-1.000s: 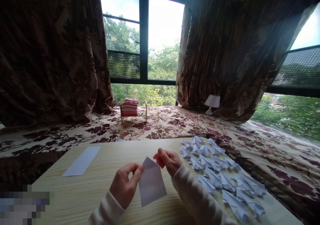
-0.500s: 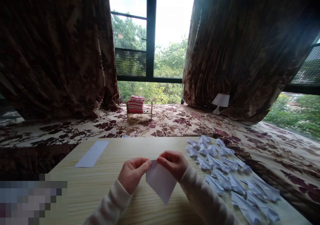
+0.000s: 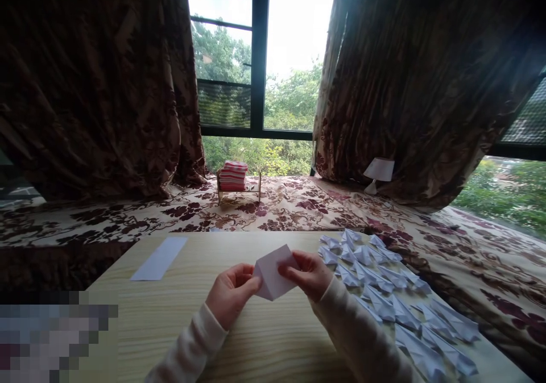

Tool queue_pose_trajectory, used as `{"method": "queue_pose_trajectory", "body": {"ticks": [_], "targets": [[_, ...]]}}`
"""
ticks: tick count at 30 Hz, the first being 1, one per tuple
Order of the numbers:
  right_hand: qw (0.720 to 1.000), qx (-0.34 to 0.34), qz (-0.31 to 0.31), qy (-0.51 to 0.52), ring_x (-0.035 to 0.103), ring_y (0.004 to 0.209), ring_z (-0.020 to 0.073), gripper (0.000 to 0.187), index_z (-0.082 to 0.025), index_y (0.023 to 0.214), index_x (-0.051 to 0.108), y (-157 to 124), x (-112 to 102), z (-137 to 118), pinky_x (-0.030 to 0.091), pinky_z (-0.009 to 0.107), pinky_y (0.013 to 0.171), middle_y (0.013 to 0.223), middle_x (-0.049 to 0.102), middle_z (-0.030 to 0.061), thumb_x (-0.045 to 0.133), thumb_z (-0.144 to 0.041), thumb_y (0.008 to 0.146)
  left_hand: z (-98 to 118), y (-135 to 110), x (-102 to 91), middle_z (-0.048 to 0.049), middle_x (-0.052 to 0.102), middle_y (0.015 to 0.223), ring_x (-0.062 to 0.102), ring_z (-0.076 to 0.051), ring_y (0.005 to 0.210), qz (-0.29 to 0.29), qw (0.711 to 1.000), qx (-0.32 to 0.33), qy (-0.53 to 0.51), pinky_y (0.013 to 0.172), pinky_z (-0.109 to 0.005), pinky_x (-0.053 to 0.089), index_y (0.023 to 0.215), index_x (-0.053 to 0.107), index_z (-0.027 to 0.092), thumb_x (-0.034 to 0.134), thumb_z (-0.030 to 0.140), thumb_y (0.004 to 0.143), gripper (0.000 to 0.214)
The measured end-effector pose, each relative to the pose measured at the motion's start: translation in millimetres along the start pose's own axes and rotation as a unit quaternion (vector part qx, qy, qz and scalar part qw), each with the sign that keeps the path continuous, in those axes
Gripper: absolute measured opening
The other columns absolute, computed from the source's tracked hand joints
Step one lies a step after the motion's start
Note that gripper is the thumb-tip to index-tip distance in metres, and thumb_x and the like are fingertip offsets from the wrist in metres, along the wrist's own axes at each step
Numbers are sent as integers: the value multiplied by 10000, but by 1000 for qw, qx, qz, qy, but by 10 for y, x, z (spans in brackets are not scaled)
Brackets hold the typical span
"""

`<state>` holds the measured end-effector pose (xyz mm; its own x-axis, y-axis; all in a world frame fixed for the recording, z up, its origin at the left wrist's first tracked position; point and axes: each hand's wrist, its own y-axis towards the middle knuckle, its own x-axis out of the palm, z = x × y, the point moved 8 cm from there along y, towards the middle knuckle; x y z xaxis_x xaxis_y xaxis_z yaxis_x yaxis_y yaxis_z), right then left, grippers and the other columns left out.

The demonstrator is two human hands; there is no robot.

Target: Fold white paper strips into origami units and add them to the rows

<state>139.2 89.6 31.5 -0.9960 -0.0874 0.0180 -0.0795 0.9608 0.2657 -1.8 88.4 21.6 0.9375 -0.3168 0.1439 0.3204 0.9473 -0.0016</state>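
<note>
Between both hands, above the table, is a folded piece of white paper (image 3: 275, 272), tilted, with a crease near its left side. My left hand (image 3: 232, 293) pinches its left edge between thumb and fingers. On the other side, my right hand (image 3: 310, 274) grips the right part, thumb on the face turned to me and fingers mostly behind. Several folded white paper pieces, shaped like small paper planes (image 3: 375, 269), lie close together to the right of my right hand. A flat white paper strip (image 3: 160, 259) rests on the table at the left.
The pale wooden table (image 3: 179, 332) ends at a ledge covered in floral cloth (image 3: 290, 207). On that ledge stand a small rack (image 3: 253, 191) with folded pink-and-white cloths (image 3: 233, 175) and a white lamp (image 3: 380, 170). Dark curtains (image 3: 98, 87) hang beside the window.
The paper has been turned and raised, its lower point no longer hanging down. My right hand has moved slightly right and down, and the hands are farther apart.
</note>
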Motion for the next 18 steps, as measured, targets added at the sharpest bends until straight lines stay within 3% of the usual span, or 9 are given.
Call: {"method": "queue_pose_trajectory", "body": {"ticks": [3,8,11,18], "targets": [[1000,-9,-3,-6,494,517,117,273,-120,694,634,-12,35,-14,372,235,474,590,599,18,658,-380,614,32,-20,19,-25,668,623,575,-144,635,0,1000,10,10,624,-239,435,751,677,121,656,336,624,251],[989,-76,60,-108,521,553,129,162,-152,739,649,-35,2,-199,384,222,450,642,601,31,620,-295,668,-9,-33,27,-20,659,574,546,-127,562,-7,1000,-4,20,546,-218,406,727,701,118,662,315,609,233],[967,-151,51,-200,529,586,129,101,-164,723,664,-74,66,-386,390,221,470,668,591,32,583,-220,701,-9,-37,32,-19,659,568,534,-119,538,-7,1000,-11,21,523,-211,388,734,709,118,651,319,610,243],[894,-300,30,-332,512,708,154,174,-206,828,663,-274,276,-681,438,282,617,737,552,40,504,-155,775,35,-36,-53,-30,655,535,522,-122,507,45,999,-16,11,505,-220,380,679,721,118,659,312,561,235]]}}
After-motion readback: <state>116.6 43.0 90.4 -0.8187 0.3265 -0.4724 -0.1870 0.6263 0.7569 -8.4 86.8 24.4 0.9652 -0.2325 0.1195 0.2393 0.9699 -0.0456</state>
